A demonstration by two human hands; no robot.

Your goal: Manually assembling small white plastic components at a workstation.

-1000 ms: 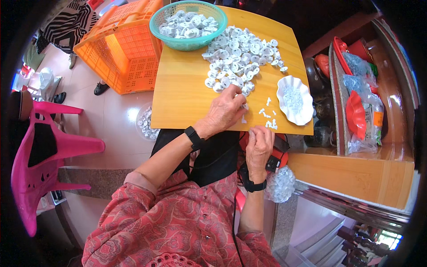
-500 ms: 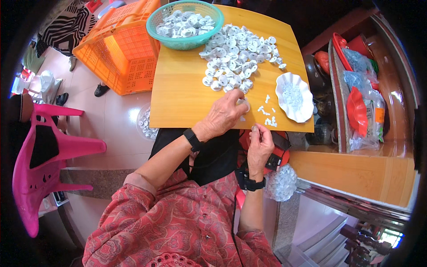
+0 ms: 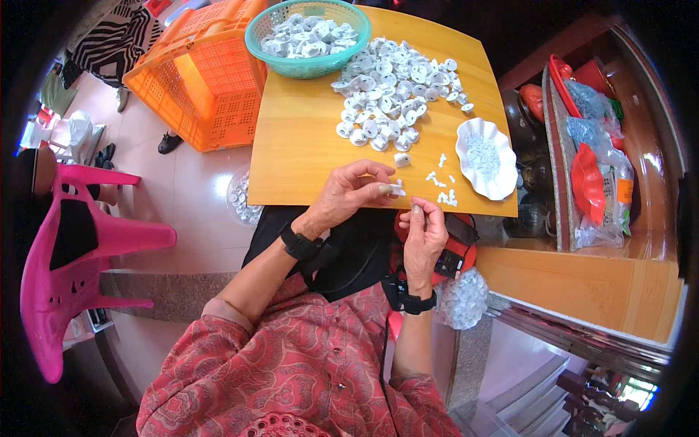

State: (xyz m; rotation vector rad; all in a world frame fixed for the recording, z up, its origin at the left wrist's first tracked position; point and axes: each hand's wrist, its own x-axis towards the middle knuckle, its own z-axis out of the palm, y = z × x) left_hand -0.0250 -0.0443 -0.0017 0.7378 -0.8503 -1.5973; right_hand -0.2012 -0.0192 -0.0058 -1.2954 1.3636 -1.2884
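My left hand (image 3: pixel 348 195) is above the table's near edge, its thumb and fingers closing at a small white plastic piece (image 3: pixel 397 189). My right hand (image 3: pixel 425 240) is just to its right, thumb and index finger pressed together; whatever they pinch is too small to make out. A single white round plastic part (image 3: pixel 402 159) with a raised middle lies just beyond my left fingertips. Farther off spreads a pile of similar white round parts (image 3: pixel 393 91). Several small white pieces (image 3: pixel 447 197) are scattered right of my hands.
A wavy-rimmed white dish (image 3: pixel 502 186) of small clear pieces stands at the table's right. A green basket (image 3: pixel 255 45) of white parts is at the far left of the wooden table (image 3: pixel 291 160). An orange crate (image 3: pixel 211 109) and a pink stool (image 3: pixel 124 227) stand left on the floor.
My left hand has let go of a round white part, which now lies alone before the pile, and has drawn back toward me to a small piece. My right hand stays nearly in place.
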